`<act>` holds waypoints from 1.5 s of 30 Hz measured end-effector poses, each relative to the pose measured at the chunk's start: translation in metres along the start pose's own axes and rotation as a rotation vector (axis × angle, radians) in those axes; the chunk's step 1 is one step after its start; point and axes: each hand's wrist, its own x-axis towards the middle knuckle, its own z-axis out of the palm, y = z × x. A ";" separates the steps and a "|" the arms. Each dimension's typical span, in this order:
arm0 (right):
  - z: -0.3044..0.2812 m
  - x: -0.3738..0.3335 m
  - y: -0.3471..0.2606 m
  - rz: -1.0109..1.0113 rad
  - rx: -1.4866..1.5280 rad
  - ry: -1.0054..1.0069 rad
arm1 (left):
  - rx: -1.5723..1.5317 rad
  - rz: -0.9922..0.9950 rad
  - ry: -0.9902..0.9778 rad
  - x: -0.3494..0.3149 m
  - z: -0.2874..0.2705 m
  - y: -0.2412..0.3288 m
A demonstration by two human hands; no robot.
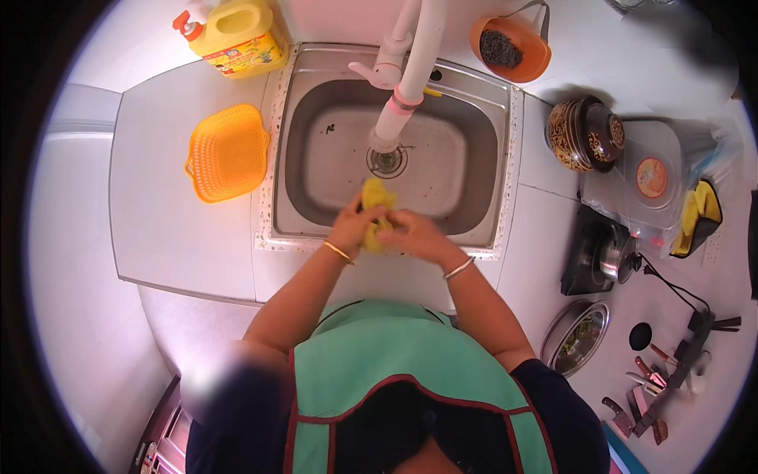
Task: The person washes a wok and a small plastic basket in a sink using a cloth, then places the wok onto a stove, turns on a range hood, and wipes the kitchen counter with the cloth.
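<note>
Over the near edge of the steel sink, a crumpled yellow cloth is between my two hands. My left hand grips it from the left side, fingers wrapped round it. From the right, my right hand has its fingers bent against the cloth's lower part; they are slightly blurred. The white faucet with a pink ring reaches over the drain. Small dark scraps lie on the basin floor.
Left of the sink sit an orange plastic basket and a yellow pump jug. An orange container holds a dark scourer. To the right are a brown patterned pot, a steel bowl with greens, and several knives.
</note>
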 end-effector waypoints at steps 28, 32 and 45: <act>-0.012 0.197 0.119 -0.202 -0.868 0.178 | 1.029 0.441 0.337 0.088 -0.070 0.013; -0.054 0.248 0.155 -0.452 0.194 0.537 | 0.966 0.472 0.260 0.108 -0.048 0.021; 0.014 0.086 0.061 -0.268 0.105 0.488 | 0.223 0.067 0.321 0.069 -0.011 0.006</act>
